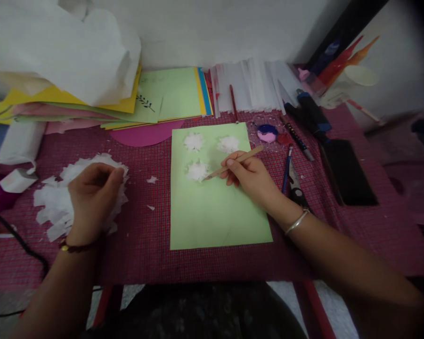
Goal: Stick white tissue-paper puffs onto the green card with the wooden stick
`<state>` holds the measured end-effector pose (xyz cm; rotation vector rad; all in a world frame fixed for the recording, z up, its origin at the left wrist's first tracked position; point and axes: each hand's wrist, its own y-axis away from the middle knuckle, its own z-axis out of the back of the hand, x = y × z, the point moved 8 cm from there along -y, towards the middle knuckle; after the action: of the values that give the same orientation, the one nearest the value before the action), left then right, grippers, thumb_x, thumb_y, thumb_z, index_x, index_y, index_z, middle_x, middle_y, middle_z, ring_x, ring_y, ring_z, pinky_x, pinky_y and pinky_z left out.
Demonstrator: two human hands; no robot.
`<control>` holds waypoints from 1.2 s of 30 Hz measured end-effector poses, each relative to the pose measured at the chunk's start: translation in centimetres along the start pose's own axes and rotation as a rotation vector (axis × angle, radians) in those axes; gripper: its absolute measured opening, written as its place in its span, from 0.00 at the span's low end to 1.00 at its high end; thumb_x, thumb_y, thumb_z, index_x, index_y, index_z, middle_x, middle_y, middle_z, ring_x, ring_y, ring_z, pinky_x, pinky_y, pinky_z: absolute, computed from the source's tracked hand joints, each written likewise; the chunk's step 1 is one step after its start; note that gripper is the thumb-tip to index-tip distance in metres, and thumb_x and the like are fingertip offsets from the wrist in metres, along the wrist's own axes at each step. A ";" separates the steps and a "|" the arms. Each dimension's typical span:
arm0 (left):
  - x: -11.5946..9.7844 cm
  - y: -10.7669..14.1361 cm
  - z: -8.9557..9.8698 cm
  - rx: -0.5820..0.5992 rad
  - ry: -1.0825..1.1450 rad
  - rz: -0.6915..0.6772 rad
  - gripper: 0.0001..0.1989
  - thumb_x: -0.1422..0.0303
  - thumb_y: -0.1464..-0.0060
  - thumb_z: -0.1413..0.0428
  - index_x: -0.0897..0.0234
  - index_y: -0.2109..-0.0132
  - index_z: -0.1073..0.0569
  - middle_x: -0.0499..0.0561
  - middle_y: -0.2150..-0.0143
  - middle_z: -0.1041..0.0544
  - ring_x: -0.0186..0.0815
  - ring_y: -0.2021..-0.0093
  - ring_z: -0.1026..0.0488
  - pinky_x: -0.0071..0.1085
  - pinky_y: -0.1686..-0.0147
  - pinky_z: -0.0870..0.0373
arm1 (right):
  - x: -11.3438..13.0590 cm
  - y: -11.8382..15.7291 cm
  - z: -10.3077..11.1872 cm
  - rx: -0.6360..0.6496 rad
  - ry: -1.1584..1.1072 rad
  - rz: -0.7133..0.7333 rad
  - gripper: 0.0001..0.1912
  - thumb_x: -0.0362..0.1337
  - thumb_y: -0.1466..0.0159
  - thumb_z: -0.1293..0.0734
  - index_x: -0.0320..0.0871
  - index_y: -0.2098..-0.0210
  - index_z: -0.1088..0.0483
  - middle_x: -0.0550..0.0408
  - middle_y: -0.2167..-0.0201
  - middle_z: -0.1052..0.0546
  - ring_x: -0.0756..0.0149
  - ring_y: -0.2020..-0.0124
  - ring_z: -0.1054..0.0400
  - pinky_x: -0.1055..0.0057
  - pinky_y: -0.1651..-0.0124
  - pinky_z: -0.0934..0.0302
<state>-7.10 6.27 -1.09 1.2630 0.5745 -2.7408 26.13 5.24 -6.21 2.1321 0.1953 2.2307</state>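
A light green sheet lies on the red checked cloth, bearing three white fluffy paper clusters: upper left, upper right and one below. My right hand grips a thin wooden stick, whose tip meets the edge of the lower cluster. Over a pile of torn white paper at the left is my left hand, its thumb and fingers pinched together; whatever they hold, if anything, is too small to make out.
Coloured sheets and crumpled white paper lie at the back left. White strips stand behind the sheet. To the right are paint blobs, scissors, pens and a black phone-like object.
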 end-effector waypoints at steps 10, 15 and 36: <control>0.6 0.0 -0.2 0.013 -0.009 -0.002 0.05 0.70 0.54 0.39 0.64 0.73 0.28 0.44 0.76 0.28 0.28 0.75 0.34 0.27 0.74 0.37 | -0.1 -0.1 -0.8 0.051 -0.011 0.011 0.09 0.41 0.34 0.37 0.43 0.68 0.34 0.58 0.75 0.25 0.75 0.81 0.35 0.73 0.78 0.45; 0.8 0.0 -0.1 0.018 0.002 0.018 0.05 0.70 0.54 0.38 0.65 0.72 0.28 0.44 0.76 0.28 0.28 0.76 0.34 0.26 0.74 0.37 | 0.0 0.1 -0.5 0.009 -0.057 -0.004 0.09 0.41 0.34 0.37 0.42 0.65 0.33 0.57 0.74 0.24 0.75 0.81 0.35 0.73 0.79 0.45; -0.9 0.3 0.3 0.016 -0.053 -0.119 0.14 0.72 0.43 0.51 0.67 0.74 0.27 0.47 0.76 0.28 0.27 0.74 0.34 0.25 0.73 0.40 | 0.0 0.1 -0.7 0.018 -0.043 -0.059 0.07 0.38 0.34 0.38 0.42 0.68 0.34 0.59 0.75 0.25 0.77 0.82 0.36 0.74 0.79 0.46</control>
<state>-6.65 5.84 -0.30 1.1922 0.6439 -2.8711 25.47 5.07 -6.24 2.1514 0.2730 2.1575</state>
